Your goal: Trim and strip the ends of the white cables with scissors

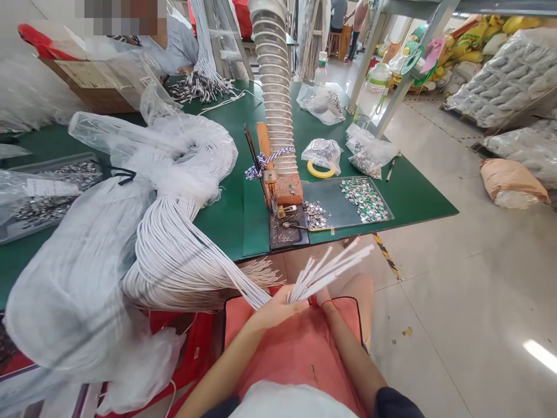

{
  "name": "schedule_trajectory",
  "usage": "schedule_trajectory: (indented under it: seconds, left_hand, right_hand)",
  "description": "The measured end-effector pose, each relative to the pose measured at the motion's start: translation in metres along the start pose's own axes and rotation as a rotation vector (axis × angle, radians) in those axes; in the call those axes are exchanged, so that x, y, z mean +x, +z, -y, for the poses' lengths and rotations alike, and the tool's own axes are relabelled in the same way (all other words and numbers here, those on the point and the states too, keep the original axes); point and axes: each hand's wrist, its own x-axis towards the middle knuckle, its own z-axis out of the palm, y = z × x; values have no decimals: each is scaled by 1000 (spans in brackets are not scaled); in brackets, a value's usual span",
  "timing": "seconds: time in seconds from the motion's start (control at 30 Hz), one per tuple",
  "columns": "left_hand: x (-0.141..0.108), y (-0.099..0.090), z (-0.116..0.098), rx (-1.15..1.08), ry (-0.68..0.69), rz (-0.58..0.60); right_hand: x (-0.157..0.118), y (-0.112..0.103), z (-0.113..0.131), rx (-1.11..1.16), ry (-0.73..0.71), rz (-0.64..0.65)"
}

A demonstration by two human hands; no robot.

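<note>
We hold the white wires [333, 273] above our lap [298, 351], just in front of the green surface [424, 203], our left hand's [278, 309] fingers wrapped around them; whether our right hand's [322, 295] fingers grip anything, we cannot tell. A light grip should help us even the splayed tips [368, 250].

So we've got a slim bunch of thin, round, plastic-looking white cables [319, 281] held in our left hand [277, 309], low in front of us. Past the fingers the ends fan out loosely, angled up and off to the right of the view. They're all uneven, some sticking out farther than others, and a few tips look reddish or pinkish. On the other side of the hand, the strands run back up to the left, pretty much side by side and only gently bent. They look straight there, no tangles we can spot.
</note>
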Motion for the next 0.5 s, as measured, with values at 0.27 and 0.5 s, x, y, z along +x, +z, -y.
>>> schedule_trajectory:
  seconds: [0.27,0.5]
  left_hand:
    - [-18,14,-28,-482,416,-147]
    - [-25,12,-40,-510,502,-375]
  right_hand:
    - [7,-1,-3,10,250,173]
    - [-27,-5,40,204,111,148]
